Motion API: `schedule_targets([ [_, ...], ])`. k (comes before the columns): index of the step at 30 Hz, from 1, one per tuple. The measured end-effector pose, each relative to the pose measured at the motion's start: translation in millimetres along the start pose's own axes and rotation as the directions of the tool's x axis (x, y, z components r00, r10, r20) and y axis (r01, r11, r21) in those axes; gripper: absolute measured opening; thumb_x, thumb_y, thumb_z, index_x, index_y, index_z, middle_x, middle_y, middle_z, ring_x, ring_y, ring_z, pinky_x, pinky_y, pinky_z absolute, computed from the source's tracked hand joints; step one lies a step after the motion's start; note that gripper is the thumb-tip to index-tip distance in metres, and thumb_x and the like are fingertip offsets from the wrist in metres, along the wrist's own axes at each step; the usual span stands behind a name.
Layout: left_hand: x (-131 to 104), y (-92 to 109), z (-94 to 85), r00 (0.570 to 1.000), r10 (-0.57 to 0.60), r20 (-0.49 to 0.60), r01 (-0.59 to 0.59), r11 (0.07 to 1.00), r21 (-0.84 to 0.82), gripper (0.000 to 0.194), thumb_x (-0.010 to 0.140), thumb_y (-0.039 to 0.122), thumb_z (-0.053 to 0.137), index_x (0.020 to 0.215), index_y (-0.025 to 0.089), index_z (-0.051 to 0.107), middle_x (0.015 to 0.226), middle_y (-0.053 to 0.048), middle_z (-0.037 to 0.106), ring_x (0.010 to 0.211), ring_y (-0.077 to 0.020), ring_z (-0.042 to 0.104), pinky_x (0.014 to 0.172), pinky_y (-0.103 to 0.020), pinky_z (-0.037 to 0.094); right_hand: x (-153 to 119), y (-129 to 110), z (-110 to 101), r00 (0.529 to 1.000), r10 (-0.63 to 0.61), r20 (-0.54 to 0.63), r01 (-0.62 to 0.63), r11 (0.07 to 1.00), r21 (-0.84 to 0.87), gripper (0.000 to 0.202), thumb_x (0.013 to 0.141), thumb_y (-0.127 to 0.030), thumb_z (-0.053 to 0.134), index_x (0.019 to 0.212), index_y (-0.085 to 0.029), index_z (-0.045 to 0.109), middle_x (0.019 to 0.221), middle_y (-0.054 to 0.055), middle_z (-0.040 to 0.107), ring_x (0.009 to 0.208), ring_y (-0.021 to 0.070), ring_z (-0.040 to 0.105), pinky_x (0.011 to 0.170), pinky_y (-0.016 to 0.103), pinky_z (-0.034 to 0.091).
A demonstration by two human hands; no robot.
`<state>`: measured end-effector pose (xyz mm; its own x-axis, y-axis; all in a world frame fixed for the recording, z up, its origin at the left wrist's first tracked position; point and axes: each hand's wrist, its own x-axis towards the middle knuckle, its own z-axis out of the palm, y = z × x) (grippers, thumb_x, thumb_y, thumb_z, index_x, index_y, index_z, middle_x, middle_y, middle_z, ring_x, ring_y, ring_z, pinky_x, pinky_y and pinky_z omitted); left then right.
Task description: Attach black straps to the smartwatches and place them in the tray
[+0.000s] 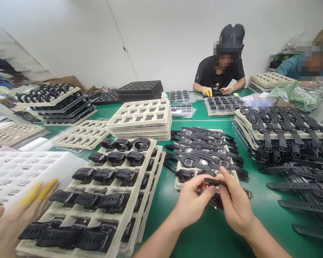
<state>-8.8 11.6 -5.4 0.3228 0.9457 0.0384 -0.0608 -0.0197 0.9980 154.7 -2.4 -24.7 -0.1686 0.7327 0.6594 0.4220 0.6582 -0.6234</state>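
Both of my hands are closed on a black smartwatch above the front of the table. My left hand pinches the strap from the left, thumb and fingers together. On the other side, my right hand grips it with the thumb against it and the index finger raised. The fingers hide much of the watch. Just behind them is a cream tray covered with black smartwatches laid out flat, their straps overhanging its sides. One watch with a closed strap sits at its near left corner.
Stacked cream trays of looped watches stand at left, beside a co-worker's hand with yellow finger covers. More trays with watches are at right, their straps sticking out. Cream trays are stacked behind. Two people sit across the table.
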Motion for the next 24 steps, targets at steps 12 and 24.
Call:
schedule_targets([
  [12,-7,-10,3.9,1.0,-0.001,-0.029,-0.003,0.989,-0.151,0.037,0.087,0.046,0.075,0.111,0.019,0.071,0.096,-0.006,0.064,0.085,-0.0175,0.055,0.081,-0.029,0.047,-2,-8,3,0.961,0.147,-0.236,-0.125,0.987,0.105,0.02,0.105,-0.016,0.042,0.1,-0.023,0.06,0.089,0.002,0.052,0.08,0.0178,0.052,0.066,0.031,0.044],
  [24,-5,-7,4.6,0.994,0.031,-0.101,-0.044,0.991,-0.13,0.037,0.088,0.048,0.074,0.108,0.018,0.073,0.09,-0.005,0.064,0.08,-0.0159,0.054,0.079,-0.028,0.047,5,-1,-16,0.994,0.063,-0.09,-0.071,0.994,-0.084,0.017,0.1,-0.017,0.054,0.108,-0.024,0.067,0.094,0.004,0.058,0.082,0.0189,0.06,0.068,0.031,0.05],
])
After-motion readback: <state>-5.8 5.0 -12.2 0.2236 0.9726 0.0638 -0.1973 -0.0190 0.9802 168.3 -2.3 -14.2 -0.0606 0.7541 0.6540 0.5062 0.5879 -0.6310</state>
